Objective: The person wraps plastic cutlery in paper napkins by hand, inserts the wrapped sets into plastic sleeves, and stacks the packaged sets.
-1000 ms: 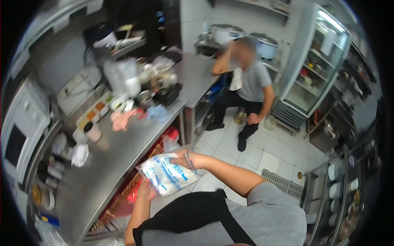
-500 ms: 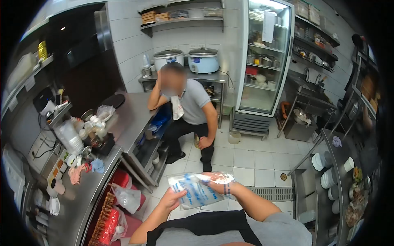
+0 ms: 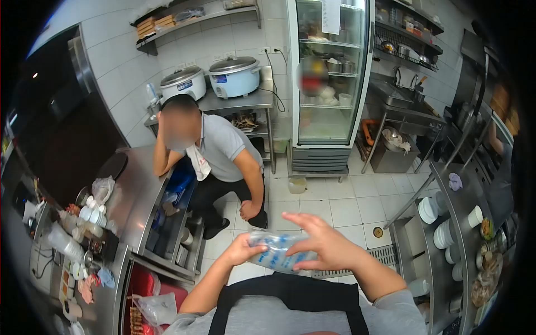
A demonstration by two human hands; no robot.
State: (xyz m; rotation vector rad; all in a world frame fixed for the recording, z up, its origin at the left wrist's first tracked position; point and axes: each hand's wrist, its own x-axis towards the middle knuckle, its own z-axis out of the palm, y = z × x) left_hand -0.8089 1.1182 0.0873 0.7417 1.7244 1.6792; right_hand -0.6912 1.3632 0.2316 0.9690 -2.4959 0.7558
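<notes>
A clear plastic bag with blue printing (image 3: 273, 252) is in front of my chest, now looking folded or bunched into a narrower shape. My left hand (image 3: 241, 250) grips its left end, thumb on top. My right hand (image 3: 329, 245) is over the bag's right side with fingers spread apart. Some of its fingers overlap the bag, and I cannot tell whether they touch it.
A person in a grey shirt (image 3: 231, 148) sits ahead, leaning on the steel counter (image 3: 137, 195). Rice cookers (image 3: 234, 75) stand behind. A glass-door fridge (image 3: 326, 128) is at centre right. Bowls (image 3: 444, 235) fill the right rack. A drain grate (image 3: 385, 255) crosses the floor.
My right hand has opened and its fingers have spread off the bag. The bag looks smaller and more folded. My view has swung to the right.
</notes>
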